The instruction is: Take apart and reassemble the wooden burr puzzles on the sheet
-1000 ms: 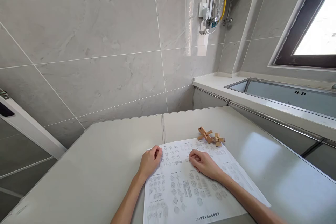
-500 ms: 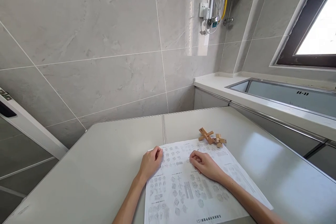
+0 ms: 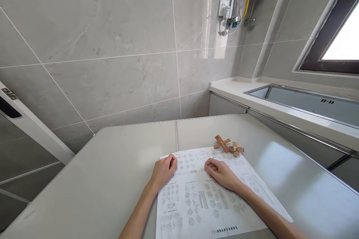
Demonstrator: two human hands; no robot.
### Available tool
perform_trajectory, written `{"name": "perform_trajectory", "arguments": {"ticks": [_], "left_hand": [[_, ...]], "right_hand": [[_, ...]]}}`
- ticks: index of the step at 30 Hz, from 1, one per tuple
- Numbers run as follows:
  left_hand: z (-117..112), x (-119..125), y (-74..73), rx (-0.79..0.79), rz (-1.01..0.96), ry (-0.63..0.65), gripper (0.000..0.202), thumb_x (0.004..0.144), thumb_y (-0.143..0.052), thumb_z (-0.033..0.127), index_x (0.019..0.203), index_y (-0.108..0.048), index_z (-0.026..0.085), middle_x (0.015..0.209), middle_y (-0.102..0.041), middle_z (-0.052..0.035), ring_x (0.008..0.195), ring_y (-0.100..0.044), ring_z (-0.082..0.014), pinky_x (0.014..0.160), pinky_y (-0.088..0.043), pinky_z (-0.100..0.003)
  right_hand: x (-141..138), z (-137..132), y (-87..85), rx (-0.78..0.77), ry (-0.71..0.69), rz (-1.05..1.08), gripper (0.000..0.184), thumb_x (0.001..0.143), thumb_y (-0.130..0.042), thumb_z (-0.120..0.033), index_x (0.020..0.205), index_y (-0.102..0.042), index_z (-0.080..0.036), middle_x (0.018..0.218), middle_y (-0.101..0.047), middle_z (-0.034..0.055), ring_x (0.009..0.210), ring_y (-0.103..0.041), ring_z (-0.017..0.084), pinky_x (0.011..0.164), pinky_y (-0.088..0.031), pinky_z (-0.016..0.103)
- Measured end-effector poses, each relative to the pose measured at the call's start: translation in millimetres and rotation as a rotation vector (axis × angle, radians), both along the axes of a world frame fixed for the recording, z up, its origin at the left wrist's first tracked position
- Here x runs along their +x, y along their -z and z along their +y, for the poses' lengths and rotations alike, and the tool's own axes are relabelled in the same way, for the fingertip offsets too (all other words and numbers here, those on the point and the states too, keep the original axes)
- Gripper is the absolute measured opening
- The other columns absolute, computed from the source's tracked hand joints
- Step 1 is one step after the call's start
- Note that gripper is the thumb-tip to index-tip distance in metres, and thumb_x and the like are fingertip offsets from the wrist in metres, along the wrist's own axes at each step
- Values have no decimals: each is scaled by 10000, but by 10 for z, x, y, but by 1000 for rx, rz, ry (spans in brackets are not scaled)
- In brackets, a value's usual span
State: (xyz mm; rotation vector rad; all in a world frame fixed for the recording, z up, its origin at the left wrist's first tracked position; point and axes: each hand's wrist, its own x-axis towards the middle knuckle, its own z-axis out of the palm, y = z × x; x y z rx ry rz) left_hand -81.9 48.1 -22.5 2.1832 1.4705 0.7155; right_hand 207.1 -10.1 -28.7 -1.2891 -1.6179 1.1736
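A large printed instruction sheet (image 3: 235, 218) lies on the table, covered with small line drawings of puzzle assemblies; its heading at the near edge appears upside down. My left hand (image 3: 165, 171) rests on the sheet's upper left edge, fingers curled in and nothing visible in them. Near the sheet's middle, my right hand (image 3: 220, 172) lies with its fingers curled into a loose fist, also with nothing showing. Beyond it, at the sheet's far right corner, sit wooden puzzle pieces: one crossed cluster (image 3: 222, 144) and a smaller crossed one (image 3: 237, 149) touching or close beside it.
The pale table (image 3: 112, 179) has a seam (image 3: 177, 134) running away from me. A counter with a sink (image 3: 303, 102) stands to the right under a window (image 3: 342, 44). A white-framed door (image 3: 42, 134) is at the left. Tiled wall (image 3: 117, 82) closes the far side.
The view has shifted slightly, so the scene sits a little farther right in the picture. Both hands, the sheet and the wooden pieces stay in the same places relative to each other.
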Motion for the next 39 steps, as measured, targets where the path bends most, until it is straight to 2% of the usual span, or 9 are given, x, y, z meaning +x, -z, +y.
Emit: {"name": "perform_trajectory", "arguments": {"ticks": [6,11,14,22,27,32,34,36,39], "left_hand": [[0,9,-25,7,9,-9,328,1027,-415,428,811,-601,267,621,-575,11,562,-510,-197,587,-342,-303],[20,11,-27,16,14,-18,314,1020,-434,426,806,-601,268,649,-622,2,583,-548,-205,575,-339,-304],[32,9,-13,17,23,-19,325,1027,-423,434,804,-592,269,654,-629,6,584,-558,-204,573,-340,-300],[44,4,1,30,64,-13,330,1043,-395,433,809,-559,267,638,-584,15,578,-532,-201,577,-330,-296],[48,-1,-2,33,80,1,333,1052,-384,440,822,-550,265,624,-554,21,572,-514,-197,582,-330,-297],[37,9,-18,31,91,10,345,1055,-375,448,824,-549,261,649,-587,12,592,-539,-200,590,-330,-298],[29,15,-33,29,93,14,351,1058,-368,451,820,-542,260,650,-587,14,593,-545,-201,586,-326,-296],[19,19,-49,29,96,18,352,1060,-365,448,813,-530,259,640,-573,21,584,-536,-198,583,-321,-294],[3,22,-67,29,100,27,341,1062,-368,433,813,-522,258,633,-565,29,568,-516,-190,584,-318,-294]], "right_hand": [[63,41,-29,-74,26,147,412,956,-590,-631,871,-596,-227,614,-576,-53,455,-475,121,459,-381,251],[138,140,13,-56,217,275,497,874,-643,-729,858,-579,-237,639,-533,-62,435,-427,105,423,-322,241],[177,187,43,-37,283,304,500,871,-644,-738,874,-579,-242,641,-516,-65,440,-414,104,419,-291,237],[178,199,32,-18,302,322,527,847,-679,-747,851,-590,-228,617,-529,-54,440,-417,97,418,-288,232],[194,206,41,0,344,311,538,871,-644,-765,876,-590,-230,624,-507,-61,436,-405,100,421,-297,236],[351,235,45,91,416,252,513,898,-642,-748,900,-619,-235,632,-528,-43,493,-460,141,479,-389,275],[475,253,53,173,490,193,477,939,-613,-713,938,-647,-237,677,-584,-15,571,-516,170,553,-435,294],[621,278,71,420,757,-107,452,1007,-516,-653,927,-665,-234,743,-661,22,624,-567,192,620,-466,318],[842,327,110,515,922,-211,376,1003,-509,-563,899,-640,-226,836,-673,67,759,-580,240,746,-467,378]]}}
